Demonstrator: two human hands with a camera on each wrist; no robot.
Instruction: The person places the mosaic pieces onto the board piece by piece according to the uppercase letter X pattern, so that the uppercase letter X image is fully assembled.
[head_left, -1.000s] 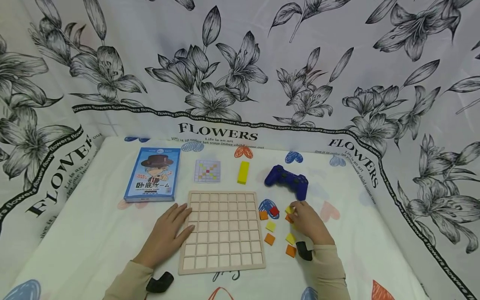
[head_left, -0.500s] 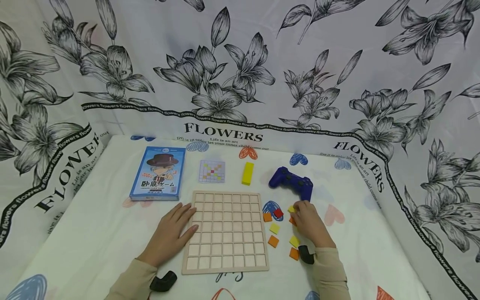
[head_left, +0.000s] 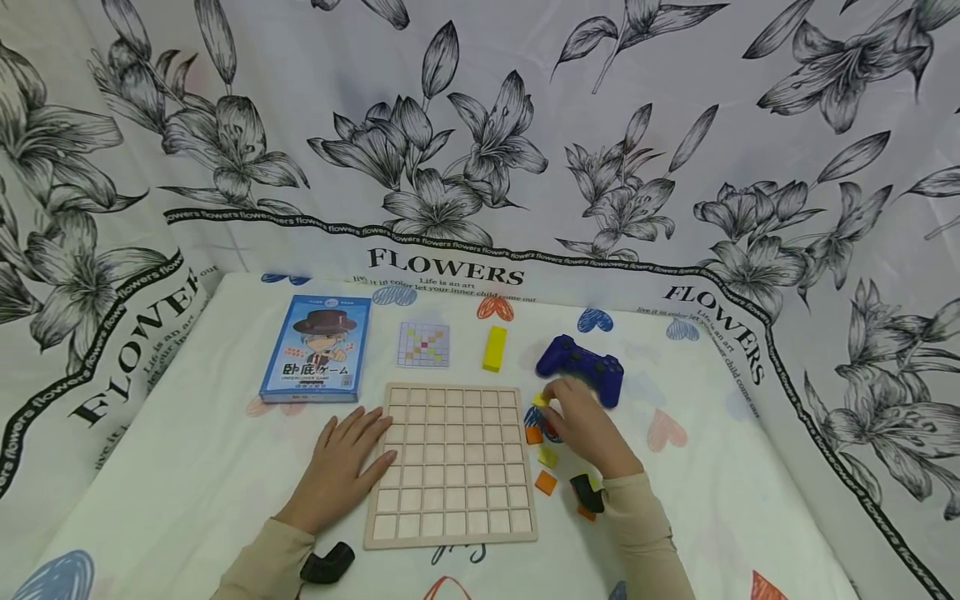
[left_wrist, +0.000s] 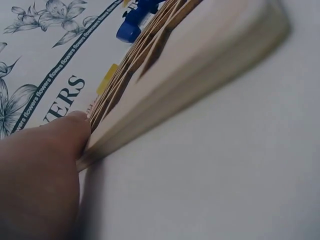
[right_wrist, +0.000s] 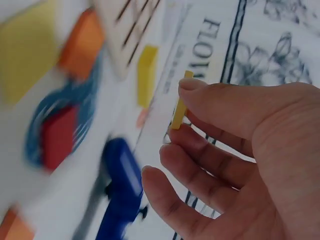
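My right hand pinches a small yellow square tile between thumb and fingers, above the table beside the board's right edge. Under and around it lie loose tiles: an orange tile, a yellow tile and a red tile, partly covered by the hand in the head view. A wooden grid board lies flat in the middle. My left hand rests on its left edge with the fingers extended; the left wrist view shows the thumb against the board's side.
Behind the board are a blue game box, a patterned grid card, a yellow block and a dark blue game controller. A flower-printed cloth hangs behind the table.
My right hand has picked up the yellow tile from the right-hand column and carried it leftward toward the board. The left hand stays on the board's edge.
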